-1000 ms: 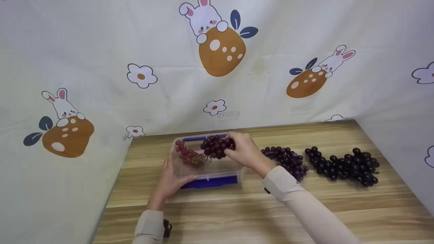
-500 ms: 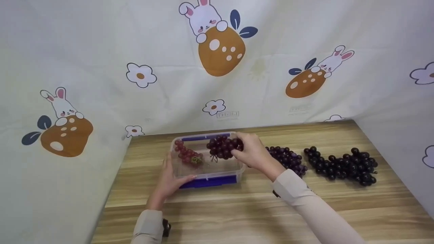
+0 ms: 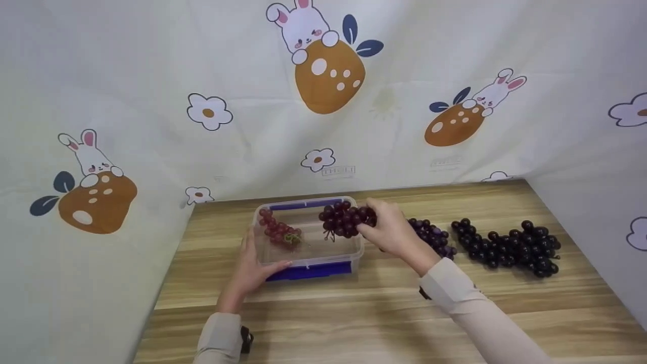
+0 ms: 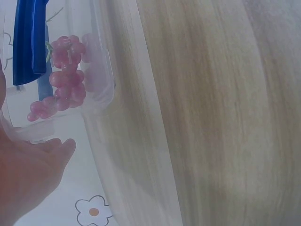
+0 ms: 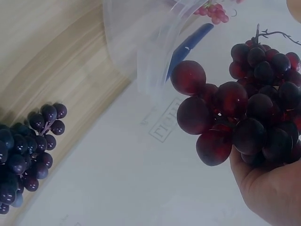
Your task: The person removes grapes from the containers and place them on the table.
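My right hand [image 3: 393, 231] grips a bunch of dark red grapes [image 3: 344, 220] by its right end, over the right part of a clear plastic box [image 3: 308, 262] with blue clips. Close up in the right wrist view, those dark red grapes [image 5: 258, 103] have a thin stem sticking out at the top. Inside the box at the left lies a smaller pinkish-red bunch of grapes [image 3: 275, 227] with a green stem. My left hand [image 3: 251, 270] rests spread against the box's front left corner, thumb along the front and straight fingers along the left side.
On the wooden table [image 3: 323, 318], a dark purple grape bunch [image 3: 432, 237] lies right of the box, partly hidden behind my right arm. Farther right is a larger black bunch [image 3: 510, 247]. A printed rabbit curtain [image 3: 404, 167] stands at the table's back edge.
My right hand has moved to the right with the dark red grapes, from the box's middle toward its right rim. The left hand, the box and the pinkish-red bunch keep their places.
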{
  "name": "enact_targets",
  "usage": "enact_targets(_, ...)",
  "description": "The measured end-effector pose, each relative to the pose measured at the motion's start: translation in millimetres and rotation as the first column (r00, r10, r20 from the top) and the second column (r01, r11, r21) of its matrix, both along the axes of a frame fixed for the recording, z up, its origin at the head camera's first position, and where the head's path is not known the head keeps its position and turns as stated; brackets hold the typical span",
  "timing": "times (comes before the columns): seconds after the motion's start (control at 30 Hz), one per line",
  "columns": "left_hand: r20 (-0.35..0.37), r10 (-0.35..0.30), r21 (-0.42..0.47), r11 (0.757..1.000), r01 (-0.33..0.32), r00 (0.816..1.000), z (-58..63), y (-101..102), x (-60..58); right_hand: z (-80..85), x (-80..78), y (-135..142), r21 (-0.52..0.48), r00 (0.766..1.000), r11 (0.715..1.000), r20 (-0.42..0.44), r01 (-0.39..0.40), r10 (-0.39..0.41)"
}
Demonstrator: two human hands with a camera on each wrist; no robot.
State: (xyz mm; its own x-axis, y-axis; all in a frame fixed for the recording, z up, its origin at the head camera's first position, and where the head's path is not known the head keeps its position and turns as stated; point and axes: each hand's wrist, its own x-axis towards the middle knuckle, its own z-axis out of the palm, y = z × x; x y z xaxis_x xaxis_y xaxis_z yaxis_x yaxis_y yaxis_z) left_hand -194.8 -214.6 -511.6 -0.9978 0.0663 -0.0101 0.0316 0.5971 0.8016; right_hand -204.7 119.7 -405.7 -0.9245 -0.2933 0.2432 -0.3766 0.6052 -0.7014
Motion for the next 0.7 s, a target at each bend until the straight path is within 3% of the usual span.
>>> enact_targets(0.7, 0.024, 0.016, 0.002, 1.0, -0.016, 1.0, 2.5, 1, -0.3, -14.3, 23.0, 34, -0.047, 0.994, 0.997, 0.088, 0.068, -0.064)
